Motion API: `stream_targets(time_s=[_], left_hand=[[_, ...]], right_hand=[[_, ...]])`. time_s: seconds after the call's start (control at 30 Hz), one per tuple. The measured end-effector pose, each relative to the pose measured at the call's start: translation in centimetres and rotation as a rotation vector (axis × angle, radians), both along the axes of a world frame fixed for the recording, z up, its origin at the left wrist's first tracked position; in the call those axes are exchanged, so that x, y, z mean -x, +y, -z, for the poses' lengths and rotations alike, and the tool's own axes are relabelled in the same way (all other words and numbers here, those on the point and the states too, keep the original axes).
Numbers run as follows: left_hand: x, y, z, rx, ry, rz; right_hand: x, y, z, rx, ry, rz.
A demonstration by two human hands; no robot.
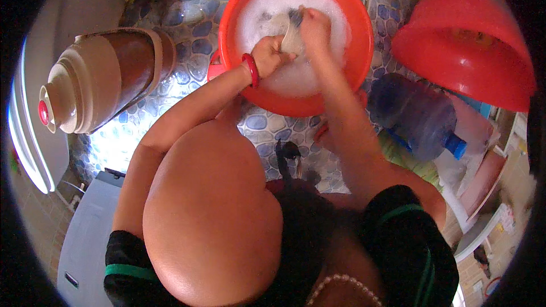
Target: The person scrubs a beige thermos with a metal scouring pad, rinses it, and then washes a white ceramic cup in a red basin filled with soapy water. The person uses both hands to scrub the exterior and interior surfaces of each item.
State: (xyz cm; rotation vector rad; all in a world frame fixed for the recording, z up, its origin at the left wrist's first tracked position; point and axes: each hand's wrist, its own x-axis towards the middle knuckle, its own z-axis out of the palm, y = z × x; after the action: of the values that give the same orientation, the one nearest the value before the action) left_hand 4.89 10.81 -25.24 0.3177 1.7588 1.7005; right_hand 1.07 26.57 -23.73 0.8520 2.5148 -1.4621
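A red plastic basin full of white suds stands on the pebble-patterned floor at the top centre. Over the suds, my left hand, with a red bangle at the wrist, grips a pale, wet item by its lower left side. My right hand is closed at the upper right of this item, by a dark grey part. Whether the dark part belongs to the pale item or is a separate piece, I cannot tell. The fingertips of my right hand are partly hidden.
To the left is a brown and beige vacuum flask. A second red basin and a clear blue water bottle are at the right. A grey cabinet-like object is at the lower left. My knee fills the lower middle.
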Motion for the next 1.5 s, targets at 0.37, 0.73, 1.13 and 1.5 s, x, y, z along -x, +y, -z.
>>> stream_targets(time_s=[0.37, 0.73, 1.13, 1.5], left_hand=[[-0.2, 0.3, 0.7, -0.149, -0.017, 0.043], [0.5, 0.1, -1.2, -0.139, -0.034, 0.050], [0.5, -0.3, -1.3, -0.270, -0.201, 0.028], [2.5, -0.8, -4.1, -0.417, -0.379, 0.104]], right_hand=[[0.0, 1.6, -0.1, -0.011, -0.113, -0.092], [0.8, 3.2, 0.8, 0.082, -0.199, -0.061], [0.8, 1.5, -2.4, 0.226, -0.154, -0.140], [2.7, 4.8, -2.7, 0.945, -0.146, -0.478]])
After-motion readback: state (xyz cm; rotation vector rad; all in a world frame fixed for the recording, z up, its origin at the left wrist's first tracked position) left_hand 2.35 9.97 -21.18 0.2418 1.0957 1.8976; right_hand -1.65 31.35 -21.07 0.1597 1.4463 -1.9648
